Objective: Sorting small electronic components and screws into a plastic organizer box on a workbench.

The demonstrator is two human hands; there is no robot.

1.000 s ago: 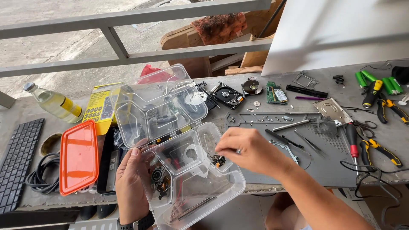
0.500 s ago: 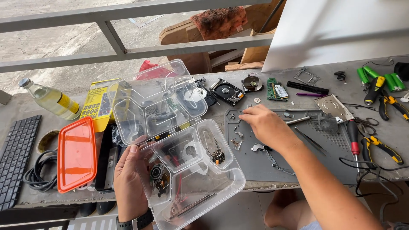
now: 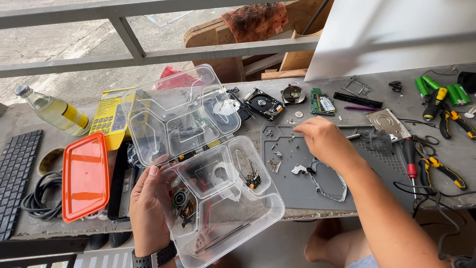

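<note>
My left hand (image 3: 148,208) grips the left side of a clear plastic compartment box (image 3: 225,213), tilted over the table's front edge with its hinged lid (image 3: 173,114) open behind it. The box holds small metal parts, screws and a red wire. My right hand (image 3: 325,141) reaches over the grey work mat (image 3: 297,186), fingers pinched near small screws at the mat's upper edge; whether it holds one is hidden. A bent metal frame (image 3: 327,181) and tiny loose parts lie on the mat below that hand.
An opened hard drive (image 3: 265,104), a round motor (image 3: 292,93), a green circuit board (image 3: 321,101) and a metal cover (image 3: 386,123) lie behind the mat. Screwdrivers and pliers (image 3: 436,166) sit right. An orange-lidded box (image 3: 85,176), keyboard (image 3: 17,173), cables and bottle (image 3: 52,110) sit left.
My right hand has left the box compartment and moved up and right across the mat to its far edge. My left hand keeps hold of the box.
</note>
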